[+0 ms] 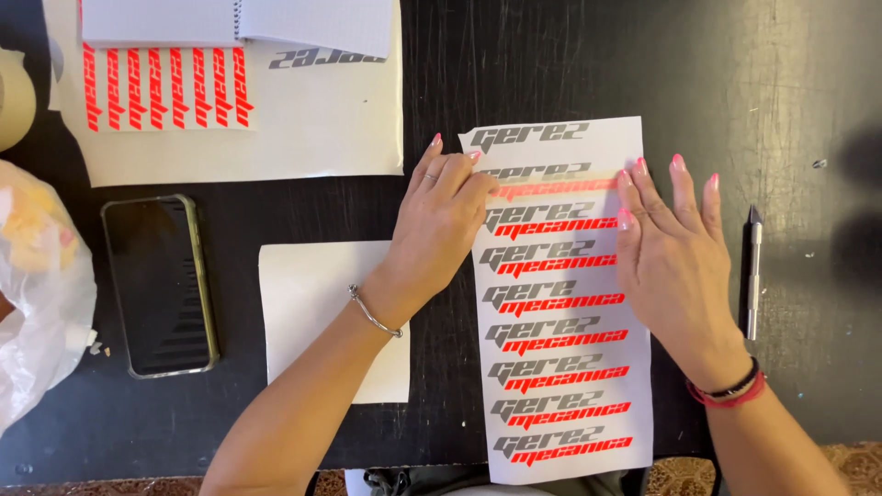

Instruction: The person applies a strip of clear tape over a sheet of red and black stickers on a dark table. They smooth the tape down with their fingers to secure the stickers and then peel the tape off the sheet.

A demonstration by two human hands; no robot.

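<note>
Item, far left: a crumpled clear plastic bag (37, 294), and above it the edge of a roll of tape (14, 96), neither touched. Item: a smartphone (161, 285), screen dark, lying flat on the black table (514, 64). Item, top left: a spiral notebook (230, 20) resting on a white sheet (303, 129) that carries a block of orange vinyl lettering (165, 87). Item: a blank white backing sheet (312, 294), partly under my left forearm. Item: my left hand (441, 230), fingers drawn together, thumb and forefinger pinching at the left end of an orange letter strip (551, 188) near the top of the decal sheet (565, 303). Item: that decal sheet itself, a tall white strip between my hands at centre right, printed with a column of grey and orange vinyl logos. I judge it very light, thin and limp, with a slick face; the cut letters look delicate, apt to stretch, tear or stick to themselves, so they are best taken by an end or corner with fingertips while the sheet is pinned down. Item: my right hand (675, 257), fingers spread and pressed flat on the sheet's right edge, holding nothing. Item, far right: a pen-shaped craft knife (751, 271), lying apart from my hand.
</note>
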